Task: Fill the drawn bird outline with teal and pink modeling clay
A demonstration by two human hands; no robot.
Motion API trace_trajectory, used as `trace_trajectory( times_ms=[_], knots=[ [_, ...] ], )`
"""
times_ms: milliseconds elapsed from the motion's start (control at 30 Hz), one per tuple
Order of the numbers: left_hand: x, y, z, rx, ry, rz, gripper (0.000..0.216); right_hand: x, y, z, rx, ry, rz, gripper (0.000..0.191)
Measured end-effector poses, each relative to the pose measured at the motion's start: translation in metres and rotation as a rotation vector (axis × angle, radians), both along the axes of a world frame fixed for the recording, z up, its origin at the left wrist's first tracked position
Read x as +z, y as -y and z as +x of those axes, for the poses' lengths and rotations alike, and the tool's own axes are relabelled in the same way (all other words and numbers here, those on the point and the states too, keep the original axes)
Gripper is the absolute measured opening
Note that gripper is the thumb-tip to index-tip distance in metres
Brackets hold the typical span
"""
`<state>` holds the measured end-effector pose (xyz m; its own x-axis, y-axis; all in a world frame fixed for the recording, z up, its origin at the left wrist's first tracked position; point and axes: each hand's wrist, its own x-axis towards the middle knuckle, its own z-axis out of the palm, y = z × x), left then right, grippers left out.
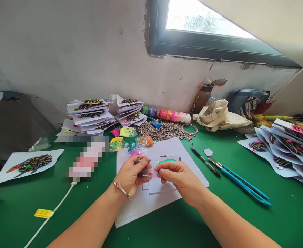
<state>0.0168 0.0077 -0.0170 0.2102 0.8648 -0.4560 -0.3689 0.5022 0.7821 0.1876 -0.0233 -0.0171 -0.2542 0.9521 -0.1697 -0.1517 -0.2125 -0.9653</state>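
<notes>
My left hand (132,174) and my right hand (178,177) meet over a stack of white paper sheets (167,150) on the green table (244,220). Both pinch a small clear plastic bag (153,167) between them, one at each end. The bag shows something pink and a teal strip inside. A thin bracelet sits on my left wrist. Just beyond my hands lie several small bags of coloured bits (127,137) and a heap of striped sunflower seeds (164,130).
Stacks of seed pictures on white paper stand at the back left (91,113) and the right (291,144). One finished picture (29,163) lies far left. Blue scissors (241,182) and a pen (205,162) lie right of the sheets. A white cable (55,206), cloth bag (218,115) and bottle (203,96) are nearby.
</notes>
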Motion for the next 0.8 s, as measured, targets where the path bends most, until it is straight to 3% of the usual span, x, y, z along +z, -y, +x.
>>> trace_trajectory(
  times_ms=[267, 533, 800],
  knots=[
    [0.001, 0.005, 0.003, -0.042, -0.122, 0.095, 0.042, -0.008, -0.001, -0.005, -0.156, 0.172, 0.160, 0.015],
    [0.002, 0.009, 0.006, -0.103, -0.149, 0.117, 0.040, -0.006, 0.002, -0.007, -0.100, 0.347, 0.376, 0.007],
    [0.002, 0.011, 0.006, -0.216, -0.015, 0.078, 0.040, -0.010, 0.001, -0.005, -0.140, 0.606, 0.539, 0.016]
  ],
)
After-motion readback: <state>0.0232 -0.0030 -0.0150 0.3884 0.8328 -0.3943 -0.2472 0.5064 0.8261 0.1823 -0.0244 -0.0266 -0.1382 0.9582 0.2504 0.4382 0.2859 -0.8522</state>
